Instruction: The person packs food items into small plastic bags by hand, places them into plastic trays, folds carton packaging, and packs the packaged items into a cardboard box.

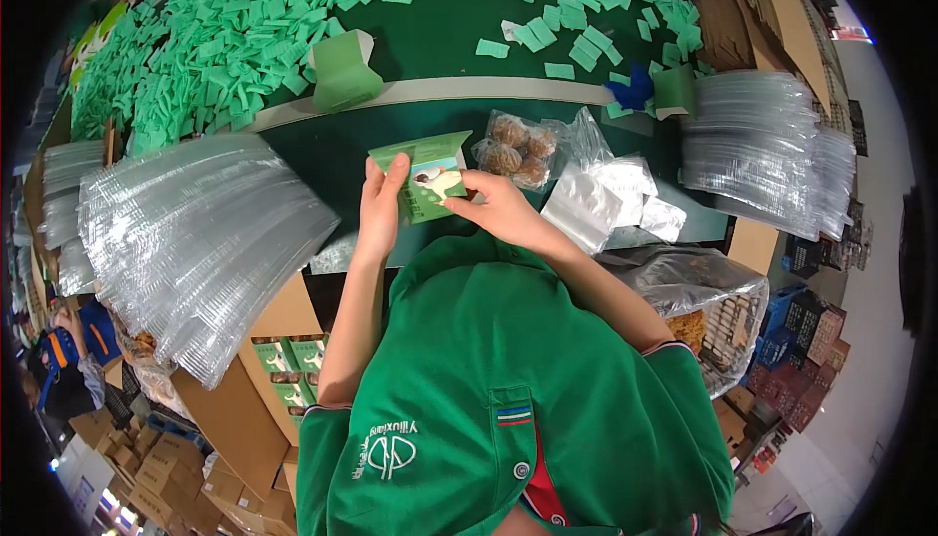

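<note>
Both hands hold a green printed carton (426,184) with an open flap at its top, just in front of my chest. My left hand (383,202) grips its left side, thumb lying on the front. At the carton's right edge, my right hand (498,208) pinches with thumb and fingers. Right of the carton lies a clear pack of round brown items (519,152) on the green table (430,116). Silvery plastic bags (599,194) rest beside that pack, near my right forearm.
Many small green packets (234,28) cover the back surface. Stacks of clear plastic trays stand at left (200,233) and right (752,140). A bagged basket (718,311) is at lower right. An open box of green cartons (293,375) sits at lower left.
</note>
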Demonstrator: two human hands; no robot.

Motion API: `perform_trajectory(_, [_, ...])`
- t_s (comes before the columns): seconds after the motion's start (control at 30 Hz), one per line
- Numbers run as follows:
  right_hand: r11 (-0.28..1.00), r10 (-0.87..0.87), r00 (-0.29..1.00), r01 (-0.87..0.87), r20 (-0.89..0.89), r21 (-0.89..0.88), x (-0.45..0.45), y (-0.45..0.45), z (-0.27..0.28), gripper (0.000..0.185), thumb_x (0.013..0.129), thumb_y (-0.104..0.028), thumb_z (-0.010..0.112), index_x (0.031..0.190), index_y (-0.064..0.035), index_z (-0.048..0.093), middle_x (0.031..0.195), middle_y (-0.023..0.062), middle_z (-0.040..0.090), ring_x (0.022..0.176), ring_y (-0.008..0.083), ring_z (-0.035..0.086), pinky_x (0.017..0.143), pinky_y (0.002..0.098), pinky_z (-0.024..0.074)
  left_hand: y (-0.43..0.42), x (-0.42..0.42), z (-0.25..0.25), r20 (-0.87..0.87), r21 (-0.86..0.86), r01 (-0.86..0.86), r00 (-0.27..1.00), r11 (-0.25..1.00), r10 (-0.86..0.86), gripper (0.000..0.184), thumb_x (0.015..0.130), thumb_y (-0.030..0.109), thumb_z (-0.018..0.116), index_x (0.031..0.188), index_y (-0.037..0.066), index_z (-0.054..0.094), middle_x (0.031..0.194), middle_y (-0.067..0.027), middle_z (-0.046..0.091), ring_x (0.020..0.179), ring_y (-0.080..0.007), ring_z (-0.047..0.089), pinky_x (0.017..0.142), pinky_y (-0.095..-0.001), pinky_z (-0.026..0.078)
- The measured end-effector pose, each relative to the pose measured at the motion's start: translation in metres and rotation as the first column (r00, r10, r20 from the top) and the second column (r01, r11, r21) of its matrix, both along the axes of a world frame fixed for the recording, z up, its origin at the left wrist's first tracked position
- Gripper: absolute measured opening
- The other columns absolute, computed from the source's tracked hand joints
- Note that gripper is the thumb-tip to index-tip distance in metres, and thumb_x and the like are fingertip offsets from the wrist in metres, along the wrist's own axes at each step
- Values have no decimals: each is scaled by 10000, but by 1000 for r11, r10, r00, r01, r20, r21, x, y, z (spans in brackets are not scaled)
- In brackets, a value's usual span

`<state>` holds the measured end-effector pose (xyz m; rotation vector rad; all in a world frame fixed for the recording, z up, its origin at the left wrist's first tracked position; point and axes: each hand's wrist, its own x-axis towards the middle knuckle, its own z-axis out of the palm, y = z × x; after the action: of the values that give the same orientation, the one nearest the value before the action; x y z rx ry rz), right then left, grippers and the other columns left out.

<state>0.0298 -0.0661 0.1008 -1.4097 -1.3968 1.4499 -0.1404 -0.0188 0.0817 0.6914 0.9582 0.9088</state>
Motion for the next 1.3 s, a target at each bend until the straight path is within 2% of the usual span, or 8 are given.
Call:
perform_trajectory(0.13, [973,27,983,-67,181,222,14,1,-20,302,784,-105,669,1054,-26,559,1043,83,556,876,170,527,756,275,438,7,3,-18,93,-89,-47,994,995,56,307,920,235,519,1114,0,486,1067,-79,565,948,-140,557,812,-289,450])
perform_trajectory(0.2, [885,-169,882,-60,440,461,40,9,-26,498,675,-125,728,1119,-75,507,1132,94,519,1075,287,458,919,391,348,13,-4,-34,58,-112,-79,995,991,86,305,916,227,524,1110,-6,488,1061,-86,575,930,-142,566,802,-287,454])
perform_trajectory(0.37, [951,-125,476,-192,871,241,92,11,-72,896,524,-335,789,1239,-17,354,1267,141,398,1165,308,370,951,417,296,16,-22,-72,-92,-108,-80,993,991,71,303,893,248,565,1062,-1,529,975,-66,606,851,-112,579,754,-262,459])
perform_trajectory(0.53, [982,3,435,-173,901,80,87,28,-71,821,513,-338,782,1151,4,397,1143,158,448,1102,294,409,932,408,313,16,-13,-92,-161,-107,-40,987,993,23,344,881,287,586,1049,-10,537,937,-64,601,819,-103,567,736,-250,451])
perform_trajectory(1.07, [870,148,717,-422,681,255,31,29,-83,723,534,-296,720,1126,13,442,1130,167,452,1105,309,404,957,403,306,16,0,-106,-264,-322,89,948,942,-180,686,830,422,611,1254,-21,305,1133,-133,487,1007,-200,522,831,-318,461])
perform_trajectory(1.17, [946,215,895,-291,391,145,60,25,-87,802,615,-386,742,1194,42,389,1187,188,431,1146,337,380,962,395,319,14,-5,-109,-237,-127,144,956,981,-171,687,839,409,605,1278,-14,289,1148,-138,484,1018,-206,521,846,-319,457])
perform_trajectory(1.27, [965,83,789,90,609,-248,58,8,-118,814,693,-437,726,1212,74,362,1187,224,423,1152,338,390,977,372,326,12,-1,-111,-228,-164,114,962,980,-150,636,853,381,589,1257,-38,334,1257,-155,364,1101,-219,459,881,-319,424])
perform_trajectory(1.3, [945,-87,890,216,448,-245,49,0,-132,807,717,-435,728,1203,90,354,1128,228,440,1101,300,443,944,376,367,9,3,-113,-217,-187,91,967,978,-131,646,851,364,595,1269,-36,309,1263,-159,360,1112,-224,455,882,-317,425])
